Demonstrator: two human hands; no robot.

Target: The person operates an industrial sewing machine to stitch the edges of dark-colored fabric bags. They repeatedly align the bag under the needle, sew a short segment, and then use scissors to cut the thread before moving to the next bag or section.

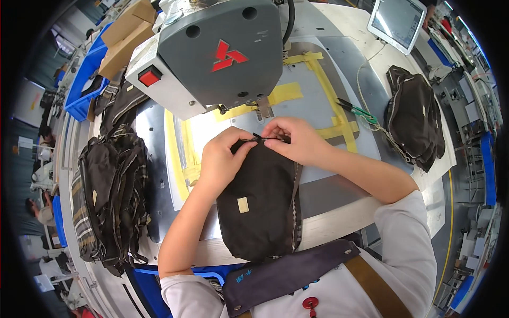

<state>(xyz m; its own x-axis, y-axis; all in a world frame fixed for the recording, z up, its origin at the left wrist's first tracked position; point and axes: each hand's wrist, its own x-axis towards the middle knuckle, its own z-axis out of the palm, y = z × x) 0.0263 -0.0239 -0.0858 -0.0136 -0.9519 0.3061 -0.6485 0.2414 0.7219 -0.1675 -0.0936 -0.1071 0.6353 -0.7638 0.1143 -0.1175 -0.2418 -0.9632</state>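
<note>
Both hands pinched the top edge of the black pouch (260, 201) just below the sewing machine head (212, 53): left hand (222, 156) and right hand (294, 139), fingers closed on its fabric.

Matt black woven cloth pouch (258, 204) with a metal zipper (294, 206); smooth brushed-metal worktop (339, 188); matt yellow paper tape (323, 79); glossy grey sewing-machine head (220, 50).

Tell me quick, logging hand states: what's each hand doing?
Left hand: pinched shut on the black pouch top edge.
Right hand: pinched shut on the same edge.
</note>
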